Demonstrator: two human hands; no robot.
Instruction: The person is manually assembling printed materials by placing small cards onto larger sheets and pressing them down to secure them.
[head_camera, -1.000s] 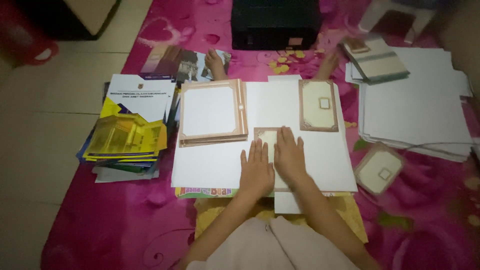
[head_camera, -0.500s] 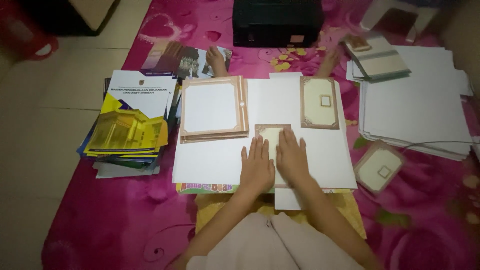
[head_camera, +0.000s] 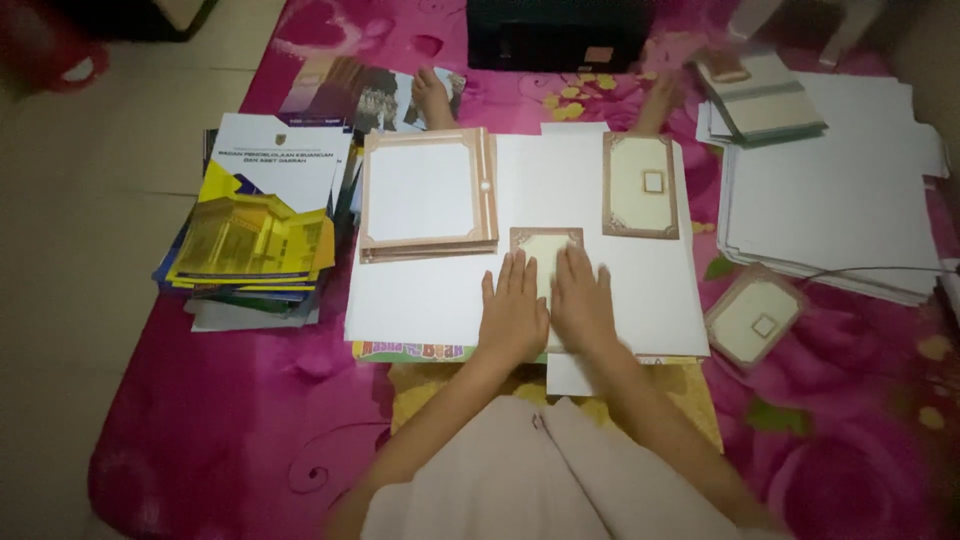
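Spread over a pink flowered mat beside a pale tiled floor. At the left edge, a stack of booklets — yellow and white covers on top. Above it, a glossy photo magazine. Top centre, a black box. To the right, a broad pile of white sheets — a smaller bundle of bordered cards resting on its upper corner.

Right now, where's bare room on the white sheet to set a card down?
Free: the white sheet left of the left hand, below the large brown-bordered card stack; also right of the right hand, below the tall cream bordered card. Crowded: centre, where both hands press the small cream card.
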